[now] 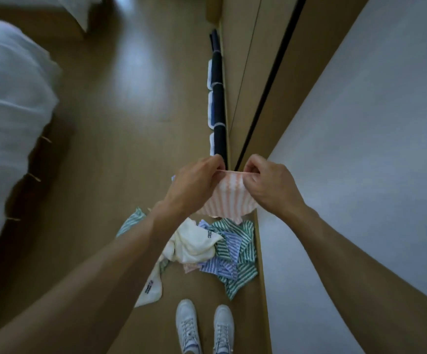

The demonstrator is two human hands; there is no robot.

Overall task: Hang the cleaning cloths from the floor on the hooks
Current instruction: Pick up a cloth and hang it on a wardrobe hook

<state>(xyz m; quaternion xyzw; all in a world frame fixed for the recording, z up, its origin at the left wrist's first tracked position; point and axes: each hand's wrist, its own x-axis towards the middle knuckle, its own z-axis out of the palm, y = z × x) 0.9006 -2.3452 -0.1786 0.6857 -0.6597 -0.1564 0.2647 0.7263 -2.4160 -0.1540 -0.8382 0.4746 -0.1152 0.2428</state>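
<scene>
Pile of cloths on the floor just past the shoes, right under the hands. Left hand and right hand each pinch the top edge of the orange striped cloth, fingers curled, edge stretched between them, rest hanging free. Risks: thin pinch slips and it drops back on the pile; hooks not visible from here, so aiming is blind

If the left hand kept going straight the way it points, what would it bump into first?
Probably the right hand: the left hand points across the orange striped cloth they both pinch. Depth is unclear.
</scene>
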